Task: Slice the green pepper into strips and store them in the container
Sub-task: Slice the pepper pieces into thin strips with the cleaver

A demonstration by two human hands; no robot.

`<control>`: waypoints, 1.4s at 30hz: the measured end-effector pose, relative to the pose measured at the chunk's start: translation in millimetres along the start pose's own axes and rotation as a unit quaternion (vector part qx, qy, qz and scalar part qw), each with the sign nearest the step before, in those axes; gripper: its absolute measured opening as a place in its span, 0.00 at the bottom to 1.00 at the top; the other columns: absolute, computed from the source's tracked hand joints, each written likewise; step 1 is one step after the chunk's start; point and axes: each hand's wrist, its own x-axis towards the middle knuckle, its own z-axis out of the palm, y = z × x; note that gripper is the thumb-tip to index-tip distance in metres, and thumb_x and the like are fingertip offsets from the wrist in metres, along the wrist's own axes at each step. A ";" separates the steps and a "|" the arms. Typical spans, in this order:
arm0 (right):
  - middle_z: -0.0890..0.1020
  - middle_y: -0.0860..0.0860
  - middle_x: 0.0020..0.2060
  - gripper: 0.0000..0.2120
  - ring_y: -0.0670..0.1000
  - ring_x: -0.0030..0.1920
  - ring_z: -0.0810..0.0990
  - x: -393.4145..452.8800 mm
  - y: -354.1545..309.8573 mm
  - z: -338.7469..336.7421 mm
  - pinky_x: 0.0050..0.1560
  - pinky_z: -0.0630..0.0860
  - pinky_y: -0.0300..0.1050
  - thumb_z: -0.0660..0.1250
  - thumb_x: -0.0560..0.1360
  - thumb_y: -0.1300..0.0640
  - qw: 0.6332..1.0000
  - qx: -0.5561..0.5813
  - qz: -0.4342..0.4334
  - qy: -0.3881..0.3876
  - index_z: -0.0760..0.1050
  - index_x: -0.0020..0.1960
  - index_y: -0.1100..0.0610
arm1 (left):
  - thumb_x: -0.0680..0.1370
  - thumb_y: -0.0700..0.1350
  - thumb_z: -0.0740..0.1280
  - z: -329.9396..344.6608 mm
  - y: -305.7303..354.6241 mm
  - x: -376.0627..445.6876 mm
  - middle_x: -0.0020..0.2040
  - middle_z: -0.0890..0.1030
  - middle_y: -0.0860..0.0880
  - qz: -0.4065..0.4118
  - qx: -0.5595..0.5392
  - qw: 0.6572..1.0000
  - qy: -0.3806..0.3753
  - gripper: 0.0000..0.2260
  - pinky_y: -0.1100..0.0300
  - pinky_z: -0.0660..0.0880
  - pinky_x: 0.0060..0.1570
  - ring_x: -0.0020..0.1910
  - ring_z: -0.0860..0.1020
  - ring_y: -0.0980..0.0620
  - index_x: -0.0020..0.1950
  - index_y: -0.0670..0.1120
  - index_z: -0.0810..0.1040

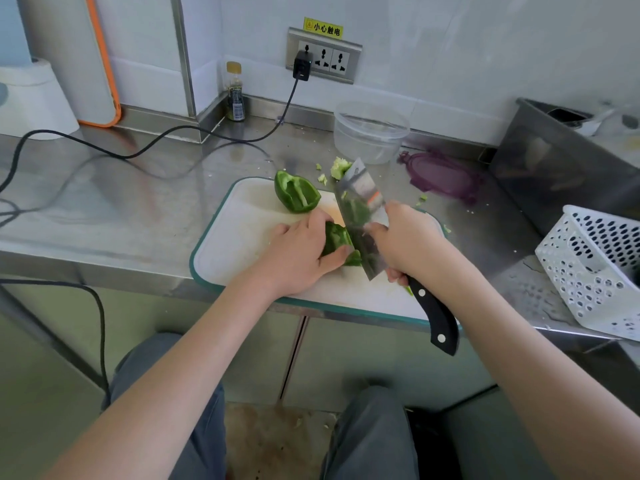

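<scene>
A white cutting board (235,233) with a teal rim lies at the counter's front edge. My left hand (298,254) presses a green pepper piece (337,239) down on it. My right hand (407,239) grips a cleaver (362,209) with a black handle, its blade standing against the right side of that piece. A second pepper half (296,192) lies open side up at the board's far edge. A clear round container (370,133) stands empty behind the board, its purple lid (440,174) flat on the counter to its right.
The pepper core (340,167) and small scraps lie just beyond the board. A white perforated basket (595,268) sits at the right, a steel box (554,161) behind it. A black cable (138,152) runs across the left counter from a wall socket (323,57). A small bottle (235,93) stands in the corner.
</scene>
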 end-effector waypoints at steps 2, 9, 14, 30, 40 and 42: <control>0.71 0.51 0.27 0.05 0.47 0.13 0.69 0.3 0.0 6.7 0.12 0.62 0.31 0.55 0.81 0.57 1.000 0.002 0.002 -0.005 0.63 0.48 0.57 | 0.79 0.59 0.57 0.6 1.2 0.4 0.58 0.75 0.45 -0.001 0.015 1.000 0.002 0.22 0.51 0.63 0.57 0.59 0.73 0.44 0.63 0.43 0.64; 0.69 0.49 0.28 0.04 0.52 0.20 0.71 1.4 -6.1 9.5 0.17 0.71 0.41 0.59 0.79 0.62 1.000 -0.026 0.001 -0.015 0.63 0.49 0.57 | 0.79 0.58 0.56 2.0 0.9 1.6 0.57 0.75 0.45 0.005 0.028 1.000 0.006 0.21 0.51 0.63 0.55 0.57 0.73 0.45 0.61 0.42 0.64; 0.68 0.48 0.31 0.07 0.49 0.28 0.68 5.7 -5.8 14.5 0.29 0.73 0.46 0.62 0.77 0.62 0.998 -0.051 -0.007 -0.022 0.64 0.52 0.57 | 0.79 0.58 0.56 3.3 -0.1 1.6 0.56 0.75 0.44 0.007 0.039 0.999 0.002 0.21 0.51 0.64 0.56 0.57 0.73 0.44 0.61 0.42 0.64; 0.72 0.55 0.41 0.11 0.61 0.47 0.79 18.8 -10.4 12.3 0.33 0.70 0.45 0.55 0.80 0.59 0.994 -0.089 -0.065 0.006 0.69 0.58 0.62 | 0.81 0.45 0.59 -7.4 0.9 -1.0 0.39 0.75 0.54 -0.017 -0.133 0.990 0.031 0.05 0.53 0.69 0.49 0.46 0.77 0.45 0.55 0.46 0.66; 0.73 0.55 0.31 0.12 0.50 0.24 0.71 6.7 3.4 2.3 0.21 0.71 0.41 0.56 0.81 0.53 0.997 -0.073 -0.012 -0.019 0.68 0.57 0.61 | 0.82 0.47 0.56 -7.6 -0.7 -2.2 0.44 0.76 0.49 0.009 -0.132 0.990 0.040 0.05 0.52 0.69 0.50 0.47 0.76 0.44 0.53 0.47 0.62; 0.74 0.56 0.31 0.13 0.49 0.18 0.70 12.3 3.9 -1.9 0.16 0.67 0.37 0.56 0.81 0.52 0.999 -0.029 0.026 -0.030 0.67 0.62 0.58 | 0.82 0.49 0.55 -9.7 1.5 -3.1 0.41 0.76 0.51 -0.008 -0.145 0.989 0.034 0.08 0.52 0.68 0.53 0.47 0.75 0.45 0.56 0.46 0.62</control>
